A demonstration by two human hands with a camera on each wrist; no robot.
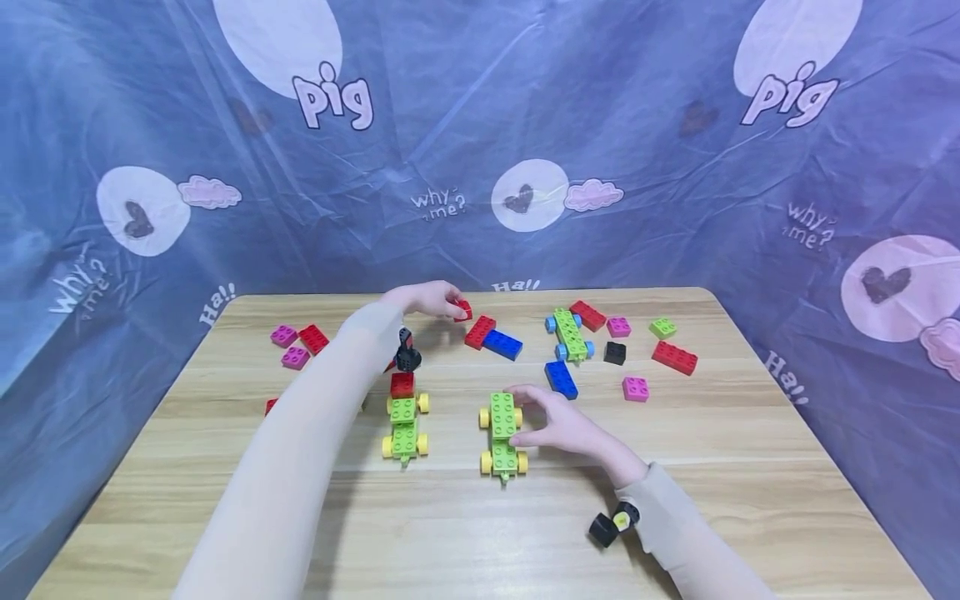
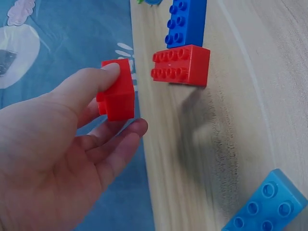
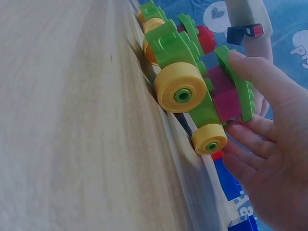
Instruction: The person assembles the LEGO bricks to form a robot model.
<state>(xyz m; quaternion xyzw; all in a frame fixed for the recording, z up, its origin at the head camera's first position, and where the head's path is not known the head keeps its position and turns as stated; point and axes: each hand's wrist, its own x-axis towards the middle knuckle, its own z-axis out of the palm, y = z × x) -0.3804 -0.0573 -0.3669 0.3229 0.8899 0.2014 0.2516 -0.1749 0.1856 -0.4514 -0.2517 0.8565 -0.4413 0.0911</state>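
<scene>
Toy-brick lot: two hands are handling pieces on a wood-grain worktop, before a lettered blue cloth.
Left grip: is pinching a red brick between thumb and fingers near the worktop's far edge; a second red brick and a blue brick are lying nearby, touching each other. Right grip: is holding, thumb and fingers curving about its green top plate, a yellow-wheeled car with a magenta block beneath that plate; the car is standing mid-worktop. A similar car is standing to its left, a red block at its far end. Lettering: the cloth is showing "pig" twice up high, "why me?" lower down, "Ha!!" along the worktop's edge.
</scene>
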